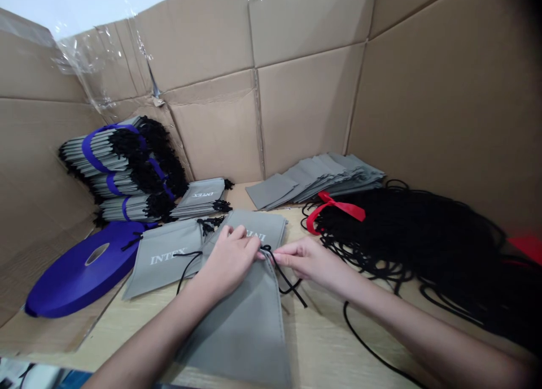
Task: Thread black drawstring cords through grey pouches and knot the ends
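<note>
A grey drawstring bag [245, 327] lies in front of me, its top edge raised toward my hands. My left hand [235, 256] is closed on the bag's upper edge, near the corner. At that corner my right hand [302, 258] pinches the black cord [292, 284], whose loose ends hang down on the right. A knot or loop of cord sits between the two hands. More cord comes out on the left side of the bag. Just behind lies a grey printed bag [265, 225], and to the left a grey INTEX bag [163, 256] with black cord ends.
Banded bundles of corded bags [112, 174] stand at the back left, beside a purple ribbon roll [63, 276]. A small bag stack [201, 197] and fanned grey bags [326, 177] lie behind. A heap of black cords [423, 231] with a red tie [339, 208] fills the right. Cardboard walls [305, 106] surround the table.
</note>
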A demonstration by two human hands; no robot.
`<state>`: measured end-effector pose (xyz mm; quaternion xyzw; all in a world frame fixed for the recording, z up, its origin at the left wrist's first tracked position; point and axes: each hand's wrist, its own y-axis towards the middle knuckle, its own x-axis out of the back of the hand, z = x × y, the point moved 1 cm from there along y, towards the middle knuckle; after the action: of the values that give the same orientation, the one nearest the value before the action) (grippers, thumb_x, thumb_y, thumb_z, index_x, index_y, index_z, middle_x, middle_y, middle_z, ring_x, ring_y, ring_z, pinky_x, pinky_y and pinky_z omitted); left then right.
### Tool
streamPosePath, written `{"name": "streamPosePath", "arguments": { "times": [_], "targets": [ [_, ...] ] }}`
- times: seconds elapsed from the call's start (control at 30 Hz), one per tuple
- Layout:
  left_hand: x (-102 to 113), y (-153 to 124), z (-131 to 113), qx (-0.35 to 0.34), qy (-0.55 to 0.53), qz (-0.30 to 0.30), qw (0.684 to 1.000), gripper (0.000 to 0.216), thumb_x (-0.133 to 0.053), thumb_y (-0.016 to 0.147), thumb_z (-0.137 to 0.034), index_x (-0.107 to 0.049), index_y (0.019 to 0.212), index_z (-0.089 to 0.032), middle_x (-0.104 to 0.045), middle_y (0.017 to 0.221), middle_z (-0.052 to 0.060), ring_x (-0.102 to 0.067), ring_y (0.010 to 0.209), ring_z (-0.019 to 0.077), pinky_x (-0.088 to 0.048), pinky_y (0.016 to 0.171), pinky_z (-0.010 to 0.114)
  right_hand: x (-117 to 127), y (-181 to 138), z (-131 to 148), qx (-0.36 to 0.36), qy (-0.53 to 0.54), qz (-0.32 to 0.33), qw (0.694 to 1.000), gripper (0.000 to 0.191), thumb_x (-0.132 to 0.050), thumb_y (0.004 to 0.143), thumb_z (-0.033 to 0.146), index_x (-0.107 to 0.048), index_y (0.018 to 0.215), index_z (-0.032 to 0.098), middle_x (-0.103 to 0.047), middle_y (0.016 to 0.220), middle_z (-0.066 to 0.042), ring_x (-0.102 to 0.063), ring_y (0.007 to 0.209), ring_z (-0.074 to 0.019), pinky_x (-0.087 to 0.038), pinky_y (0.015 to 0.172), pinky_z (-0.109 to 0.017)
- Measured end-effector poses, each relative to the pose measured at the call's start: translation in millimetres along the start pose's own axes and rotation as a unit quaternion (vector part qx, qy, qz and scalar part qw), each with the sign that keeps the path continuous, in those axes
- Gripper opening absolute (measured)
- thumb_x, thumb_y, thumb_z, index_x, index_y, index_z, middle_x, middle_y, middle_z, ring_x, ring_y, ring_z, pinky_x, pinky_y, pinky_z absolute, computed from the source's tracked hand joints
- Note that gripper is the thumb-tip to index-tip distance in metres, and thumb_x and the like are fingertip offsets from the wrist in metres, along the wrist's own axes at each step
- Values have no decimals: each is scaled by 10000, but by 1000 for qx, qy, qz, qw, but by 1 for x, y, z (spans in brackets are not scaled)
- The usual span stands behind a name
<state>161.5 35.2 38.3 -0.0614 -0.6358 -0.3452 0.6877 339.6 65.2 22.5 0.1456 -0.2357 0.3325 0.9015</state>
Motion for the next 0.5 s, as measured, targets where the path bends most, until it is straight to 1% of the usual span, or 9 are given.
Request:
{"name": "streamPosePath", "arguments": {
  "times": [0.07,0.1,0.13,0.2,0.27,0.3,0.37,0.43,0.5],
  "targets": [
    [-1,0,1,-6,-23,15,1000,322,-319,929,-324,-481,701,-165,-544,677,44,-454,740,191,-314,676,325,-1,-4,3,41,-121,-46,991,339,-430,860,344,-631,665,153,-431,472,46,-357,440,-80,-208,445,-214],
    [-2,1,2,-7,-38,24,999,333,-308,931,-327,-482,697,-166,-534,676,42,-455,730,188,-315,660,313,-2,-7,5,63,-197,-73,976,324,-428,869,321,-649,690,166,-501,504,30,-411,465,-90,-220,460,-219],
    [-3,1,3,-6,-53,32,998,342,-296,934,-325,-483,694,-167,-524,674,40,-457,722,185,-316,647,304,-4,-10,7,82,-276,-97,953,298,-425,877,294,-662,735,182,-555,536,17,-454,484,-99,-224,468,-226],
    [-7,1,3,-3,-76,46,996,346,-281,938,-313,-484,697,-169,-509,673,34,-464,706,181,-319,632,291,-8,-16,10,113,-418,-118,893,230,-430,875,217,-659,864,205,-607,579,0,-503,490,-111,-209,460,-245],
    [-11,1,1,-5,-88,57,994,333,-284,937,-298,-482,703,-169,-508,680,30,-471,693,176,-324,630,286,-12,-19,11,133,-518,-109,838,216,-459,843,134,-628,961,195,-621,603,-8,-528,484,-118,-186,446,-268],
    [-12,2,-1,-7,-89,62,994,324,-289,936,-290,-481,706,-168,-512,685,30,-474,687,174,-326,629,286,-13,-20,12,138,-546,-98,821,232,-473,824,104,-613,991,184,-627,619,-12,-541,488,-122,-183,443,-275],
    [-13,3,-5,-11,-82,66,994,309,-299,934,-282,-477,709,-168,-524,688,29,-481,689,174,-325,629,288,-15,-19,12,136,-557,-87,815,215,-487,821,109,-606,985,182,-639,641,-12,-561,501,-126,-194,445,-277],
    [-11,4,-7,-13,-66,58,996,304,-303,934,-295,-474,717,-171,-540,687,30,-487,717,182,-322,637,291,-13,-17,12,120,-528,-99,835,173,-455,867,185,-618,920,202,-651,647,-8,-576,519,-128,-221,457,-267],
    [-6,5,-5,-12,-46,39,998,296,-308,933,-317,-475,734,-176,-552,695,31,-487,747,189,-320,652,296,-7,-15,15,99,-487,-120,860,223,-407,902,261,-625,869,220,-661,657,-8,-594,558,-134,-250,477,-252]
  ]
}}
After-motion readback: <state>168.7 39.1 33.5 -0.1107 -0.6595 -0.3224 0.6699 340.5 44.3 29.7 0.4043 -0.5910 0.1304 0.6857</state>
